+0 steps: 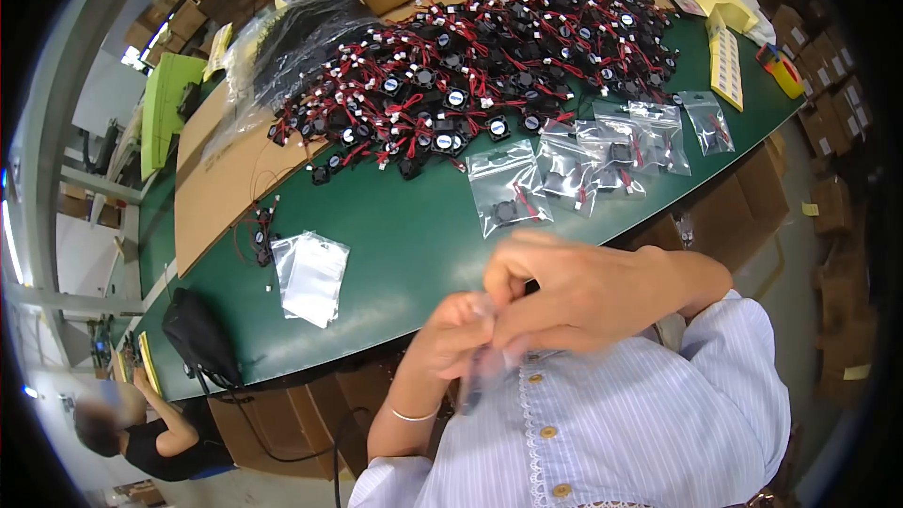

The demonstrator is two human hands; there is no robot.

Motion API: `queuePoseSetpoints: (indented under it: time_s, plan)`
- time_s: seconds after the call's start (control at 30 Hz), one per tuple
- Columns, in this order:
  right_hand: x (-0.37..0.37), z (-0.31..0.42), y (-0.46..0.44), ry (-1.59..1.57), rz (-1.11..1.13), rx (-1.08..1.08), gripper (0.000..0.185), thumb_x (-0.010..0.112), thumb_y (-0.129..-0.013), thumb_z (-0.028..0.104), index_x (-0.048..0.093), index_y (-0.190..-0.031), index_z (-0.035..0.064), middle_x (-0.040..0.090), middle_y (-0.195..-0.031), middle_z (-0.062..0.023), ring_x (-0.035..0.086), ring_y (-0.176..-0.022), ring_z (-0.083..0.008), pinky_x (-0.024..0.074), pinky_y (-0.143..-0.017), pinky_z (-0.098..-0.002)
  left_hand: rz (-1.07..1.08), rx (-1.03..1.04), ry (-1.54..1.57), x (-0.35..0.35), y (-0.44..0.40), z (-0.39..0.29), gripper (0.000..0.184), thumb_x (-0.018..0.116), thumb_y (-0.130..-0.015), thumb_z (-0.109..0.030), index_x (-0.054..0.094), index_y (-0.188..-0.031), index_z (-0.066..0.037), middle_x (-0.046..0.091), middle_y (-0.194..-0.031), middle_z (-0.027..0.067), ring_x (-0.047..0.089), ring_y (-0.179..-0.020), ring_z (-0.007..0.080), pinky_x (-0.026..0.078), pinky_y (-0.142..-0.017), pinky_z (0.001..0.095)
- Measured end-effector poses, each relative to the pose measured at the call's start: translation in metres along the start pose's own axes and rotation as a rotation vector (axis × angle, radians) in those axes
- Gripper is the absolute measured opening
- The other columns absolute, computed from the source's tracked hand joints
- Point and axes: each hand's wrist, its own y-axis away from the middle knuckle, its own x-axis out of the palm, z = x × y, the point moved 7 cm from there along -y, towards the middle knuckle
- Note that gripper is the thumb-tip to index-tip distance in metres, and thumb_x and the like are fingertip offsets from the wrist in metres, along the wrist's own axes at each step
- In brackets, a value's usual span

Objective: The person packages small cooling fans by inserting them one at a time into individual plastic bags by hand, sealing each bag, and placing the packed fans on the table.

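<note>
Just past the table's front edge, my left hand point(458, 334) and my right hand point(574, 292) meet in front of the striped shirt. Both have closed fingers around a small clear plastic bag point(475, 381) with something dark inside, blurred by motion. Several filled clear bags point(509, 190) with small black fans and red wires lie beyond my hands. A large pile of black fans point(456, 99) with red wires and white connectors covers the back of the green table point(404, 254). A stack of flat clear bags point(315, 277) lies to the left.
Loose fans point(261, 235) lie near a cardboard sheet point(216, 179). A black bag point(200, 334) sits at the table's left end. A yellow label strip point(723, 61) and a tape roll point(781, 73) are at right. Other people point(165, 437) are at far left and top. Open boxes point(734, 207) stand below.
</note>
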Motion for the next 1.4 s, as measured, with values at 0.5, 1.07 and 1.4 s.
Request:
queuePoseSetpoints:
  time_s: [0.5, 1.07, 1.4]
  plan:
    - [-0.029, -0.097, -0.007, 0.688, -0.125, 0.450, 0.032, 0.068, -0.074, 0.021, 0.060, -0.101, 0.0045, 0.049, -0.110, -0.0132, 0.045, -0.105, -0.0285, 0.0316, -0.091, -0.0408, -1.590, 0.310, -1.838, -0.118, 0.132, -0.150, 0.047, 0.072, -0.073, -0.030, 0.056, -0.101, 0.005, 0.055, -0.110, 0.0207, 0.050, -0.103, 0.0375, 0.039, -0.088, 0.0455]
    - [0.030, -0.063, -0.001, -0.316, -0.272, 0.544, 0.016, 0.066, -0.078, 0.015, 0.064, -0.078, -0.0008, 0.065, -0.068, -0.0115, 0.063, -0.060, -0.0194, 0.0495, -0.057, -0.0294, -0.941, 0.937, -0.695, 0.001, 0.068, -0.073, 0.015, 0.063, -0.080, -0.005, 0.056, -0.090, 0.003, 0.059, -0.085, 0.0076, 0.054, -0.080, 0.0147, 0.041, -0.076, 0.0248]
    - [0.038, -0.043, 0.021, -0.103, -0.200, 0.499, 0.027, 0.067, -0.079, 0.022, 0.053, -0.064, 0.0038, 0.057, -0.056, -0.0067, 0.054, -0.047, -0.0224, 0.0397, -0.045, -0.0328, -0.751, 0.721, -1.309, 0.041, 0.052, -0.058, 0.013, 0.069, -0.075, -0.005, 0.058, -0.071, 0.000, 0.057, -0.065, 0.0058, 0.049, -0.056, 0.0153, 0.037, -0.052, 0.0251]
